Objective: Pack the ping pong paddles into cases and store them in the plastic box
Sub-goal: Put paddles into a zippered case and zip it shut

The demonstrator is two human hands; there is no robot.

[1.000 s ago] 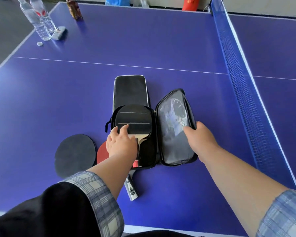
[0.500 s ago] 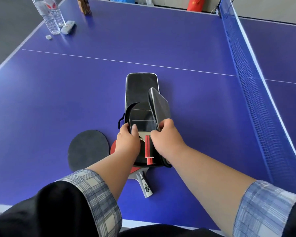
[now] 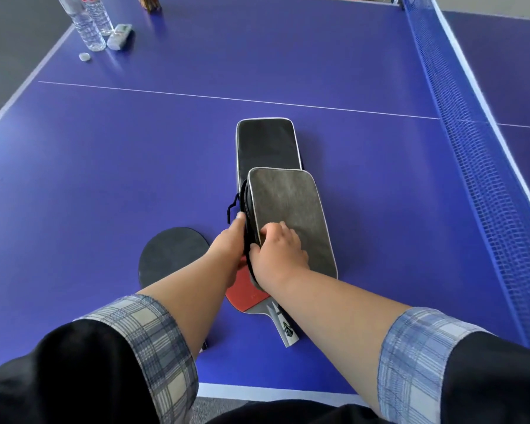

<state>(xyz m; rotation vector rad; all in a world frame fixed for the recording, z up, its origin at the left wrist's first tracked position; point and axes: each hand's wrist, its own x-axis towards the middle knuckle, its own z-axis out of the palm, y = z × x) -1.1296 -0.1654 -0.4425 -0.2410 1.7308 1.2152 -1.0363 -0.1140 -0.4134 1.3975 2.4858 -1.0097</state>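
Note:
A grey paddle case (image 3: 291, 215) lies folded over in the middle of the blue table, its lid down. My right hand (image 3: 277, 255) holds the case's near left edge, thumb at the seam and fingers curled on the lid. My left hand (image 3: 230, 243) grips the case's left side by the black zipper rim. A second dark case (image 3: 265, 145) lies flat behind it. Under the grey case's near end sticks out a red paddle (image 3: 247, 296) with a pale handle. A black paddle (image 3: 169, 255) lies to the left, partly hidden by my left forearm. No plastic box is in view.
The net (image 3: 478, 154) runs along the right side. At the far left corner stand two water bottles (image 3: 88, 24), a loose cap (image 3: 84, 56) and a small white packet (image 3: 120, 36). The table's near edge (image 3: 257, 390) lies just below my arms.
The case stood open with a paddle inside. My right hand swung its lid over to the left, and the case now lies folded. My left hand moved from the paddle to the case's left edge.

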